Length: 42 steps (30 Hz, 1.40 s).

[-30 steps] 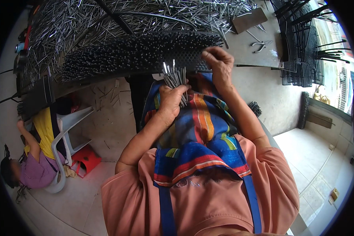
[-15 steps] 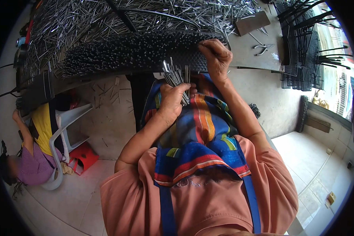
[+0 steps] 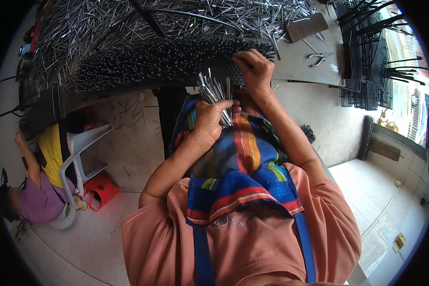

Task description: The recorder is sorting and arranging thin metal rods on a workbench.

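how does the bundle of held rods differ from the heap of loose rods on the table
The bundle is held in the left hand, while the heap lies on the table. The bundle's rods run roughly side by side; the heap's criss-cross in many directions. The bundle is small, the heap spreads wide. Both consist of thin, shiny, grey rods.

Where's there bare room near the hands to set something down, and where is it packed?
Bare tabletop shows between the right hand and the pliers, below the brown plate. Elsewhere it's crowded: loose metal rods heap the far side, and the black bristly block fills the near edge, beyond the left hand.
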{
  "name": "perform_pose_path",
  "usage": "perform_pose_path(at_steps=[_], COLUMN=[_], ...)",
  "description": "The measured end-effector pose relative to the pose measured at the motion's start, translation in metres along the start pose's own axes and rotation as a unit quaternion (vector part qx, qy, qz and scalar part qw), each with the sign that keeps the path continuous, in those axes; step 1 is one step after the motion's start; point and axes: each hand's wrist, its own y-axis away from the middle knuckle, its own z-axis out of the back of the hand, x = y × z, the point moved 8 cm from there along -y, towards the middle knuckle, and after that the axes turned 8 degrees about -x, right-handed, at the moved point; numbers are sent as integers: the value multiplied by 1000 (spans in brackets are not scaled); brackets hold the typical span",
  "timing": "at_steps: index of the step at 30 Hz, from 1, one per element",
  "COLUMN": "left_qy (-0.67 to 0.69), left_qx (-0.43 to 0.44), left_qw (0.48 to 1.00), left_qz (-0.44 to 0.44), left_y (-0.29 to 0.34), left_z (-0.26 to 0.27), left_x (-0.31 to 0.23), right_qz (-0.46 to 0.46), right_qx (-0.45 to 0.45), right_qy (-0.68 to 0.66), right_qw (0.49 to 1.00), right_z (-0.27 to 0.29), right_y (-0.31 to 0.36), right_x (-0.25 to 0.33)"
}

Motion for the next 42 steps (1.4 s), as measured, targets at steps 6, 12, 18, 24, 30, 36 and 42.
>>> perform_pose_path(at_steps=[6,12,18,24,30,36,42], left_qy=[14,15,3,-40,-89,-56,-36], left_qx=[6,8,-50,-35,23,2,-9], left_qw=[1000,999,995,996,994,994,996], left_qz=[-21,-36,-89,-73,-53,-92,-86], left_y=[-1,2,3,15,23,21,16], left_z=[3,5,29,37,40,39,40], left_x=[-2,0,-9,-2,2,-7,-8], right_qz=[-96,-491,-350,-175,-73,-26,47], right_qx=[113,267,96,-21,27,48,53], right_qy=[27,-198,-193,-221,-151,-133,10], right_qw=[989,805,911,959,985,990,997], right_z=[-2,-26,-10,-15,-29,-35,-40], right_y=[10,64,25,0,-10,-9,-6], right_x=[3,-29,-13,-5,13,15,27])
